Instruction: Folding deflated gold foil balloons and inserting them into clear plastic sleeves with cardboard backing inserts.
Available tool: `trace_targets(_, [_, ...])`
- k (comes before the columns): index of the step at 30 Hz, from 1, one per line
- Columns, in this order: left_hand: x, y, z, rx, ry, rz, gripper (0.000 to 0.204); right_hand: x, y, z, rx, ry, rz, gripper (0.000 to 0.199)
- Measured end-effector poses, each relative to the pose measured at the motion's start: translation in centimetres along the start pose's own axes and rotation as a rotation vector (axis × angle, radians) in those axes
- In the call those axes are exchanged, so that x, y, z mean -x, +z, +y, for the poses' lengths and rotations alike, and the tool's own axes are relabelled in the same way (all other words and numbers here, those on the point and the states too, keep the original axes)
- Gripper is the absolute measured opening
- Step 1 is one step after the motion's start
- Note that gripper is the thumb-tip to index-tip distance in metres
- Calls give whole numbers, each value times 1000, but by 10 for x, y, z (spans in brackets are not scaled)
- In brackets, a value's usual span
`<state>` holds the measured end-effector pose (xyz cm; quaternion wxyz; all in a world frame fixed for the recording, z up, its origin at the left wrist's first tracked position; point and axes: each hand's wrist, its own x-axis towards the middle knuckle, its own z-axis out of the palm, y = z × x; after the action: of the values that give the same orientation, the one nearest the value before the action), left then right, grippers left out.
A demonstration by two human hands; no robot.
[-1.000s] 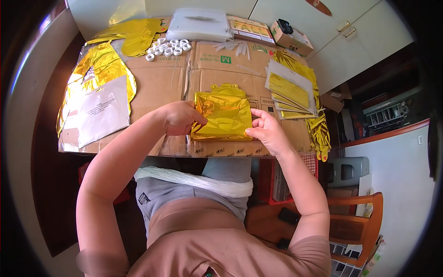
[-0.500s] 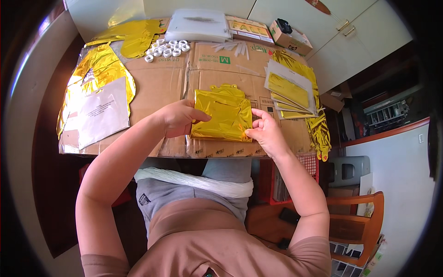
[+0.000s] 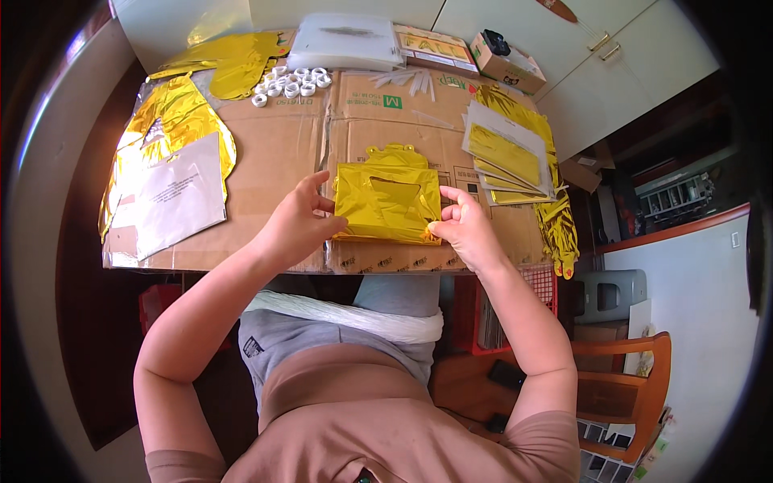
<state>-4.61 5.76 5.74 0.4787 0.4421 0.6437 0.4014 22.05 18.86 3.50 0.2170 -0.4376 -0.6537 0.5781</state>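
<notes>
A flat, folded gold foil balloon (image 3: 378, 205) lies on the cardboard in front of me, with small rounded tabs showing beyond its far edge. At its left side is my left hand (image 3: 302, 221), thumb on the lower left edge and the other fingers partly hidden beside and under the foil. My right hand (image 3: 467, 229) pinches the lower right corner between thumb and fingers. A line like a rectangular flap crosses the upper face of the foil.
Flattened cardboard (image 3: 266, 161) covers the table. White rolls (image 3: 291, 83) and a stack of clear plastic sleeves (image 3: 346, 44) stand at the back. Bagged gold foil packs (image 3: 507, 157) lie right; loose gold foil (image 3: 181, 109) and a white printed bag (image 3: 181, 193) lie left. Below right is a red crate (image 3: 487, 322).
My left hand has slid left and nearer me, its thumb moving from the foil's face to the lower left edge. The foil lies flatter, and my right hand keeps its corner.
</notes>
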Motion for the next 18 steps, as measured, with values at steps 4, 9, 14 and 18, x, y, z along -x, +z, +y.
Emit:
trace_targets(4, [6, 8, -8, -43, 101, 52, 83, 1, 1, 1, -46, -7, 31, 66])
trace_targets(9, [7, 10, -6, -136, 88, 63, 80, 1, 1, 3, -29, -12, 42, 66])
trace_targets(14, [9, 15, -10, -158, 129, 130, 79, 0, 2, -1, 32, -48, 44, 63])
trace_targets(18, [7, 16, -14, -146, 111, 167, 79, -1, 2, -1, 86, -90, 29, 61])
